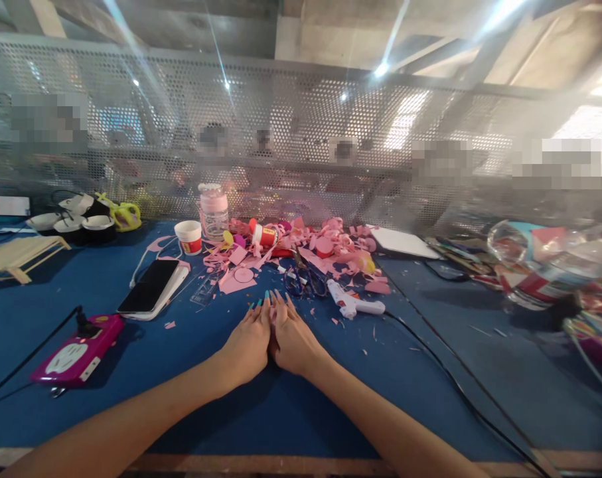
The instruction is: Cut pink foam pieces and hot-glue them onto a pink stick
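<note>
Head view, and both hands meet over the table (275, 418): left hand (248, 342) and right hand (297, 340) side by side, fingers narrow, pointing away toward the pink scraps (325, 247). A bit of pink (273, 318) shows between them; whether it's gripped, I cannot tell. Just beyond the fingertips, slightly right, lie the scissors (304, 272), loops toward the hands, blades running off into the scraps. Right hand's the nearer! Farther right, lying roughly crosswise: the glue gun (353, 304).

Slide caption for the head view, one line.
Bare left hand and right hand meet before pink paper-like scraps on a blue tabletop.
</note>
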Demonstrator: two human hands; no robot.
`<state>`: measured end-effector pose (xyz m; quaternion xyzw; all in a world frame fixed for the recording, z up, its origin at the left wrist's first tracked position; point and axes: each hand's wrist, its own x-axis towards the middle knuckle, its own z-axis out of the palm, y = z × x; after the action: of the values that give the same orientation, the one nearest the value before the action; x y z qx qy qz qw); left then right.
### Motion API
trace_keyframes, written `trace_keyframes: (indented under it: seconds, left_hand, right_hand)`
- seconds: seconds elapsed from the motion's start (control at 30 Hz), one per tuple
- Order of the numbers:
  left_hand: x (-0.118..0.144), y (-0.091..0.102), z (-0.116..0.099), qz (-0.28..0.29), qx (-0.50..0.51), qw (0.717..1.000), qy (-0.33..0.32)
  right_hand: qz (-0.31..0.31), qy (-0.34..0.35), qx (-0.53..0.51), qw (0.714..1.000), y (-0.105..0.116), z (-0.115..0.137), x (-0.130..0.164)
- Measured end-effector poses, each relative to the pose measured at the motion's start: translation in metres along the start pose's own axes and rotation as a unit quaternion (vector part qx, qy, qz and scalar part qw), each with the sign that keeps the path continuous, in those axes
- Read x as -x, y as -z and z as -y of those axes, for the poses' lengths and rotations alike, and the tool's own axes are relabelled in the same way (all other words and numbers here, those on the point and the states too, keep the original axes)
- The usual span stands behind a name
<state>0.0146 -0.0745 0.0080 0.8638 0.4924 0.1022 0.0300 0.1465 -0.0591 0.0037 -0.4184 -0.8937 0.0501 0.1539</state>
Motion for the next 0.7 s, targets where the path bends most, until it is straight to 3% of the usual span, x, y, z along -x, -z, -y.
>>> trace_keyframes:
  seconds: [0.3,0.7]
  left_hand:
    - [0.0015,-0.0056,-0.0029,-0.021,0.016,0.999,0.025]
    - [0.0013,0.0007,-0.0023,-0.005,-0.016,1.0,0.008]
  right_hand:
    - [0.015,-0.005,0.008,1.0,-0.0021,-0.0009,-0.0052]
    - [0.008,-0.009,0.012,1.0,0.0001,0.0028,-0.0008]
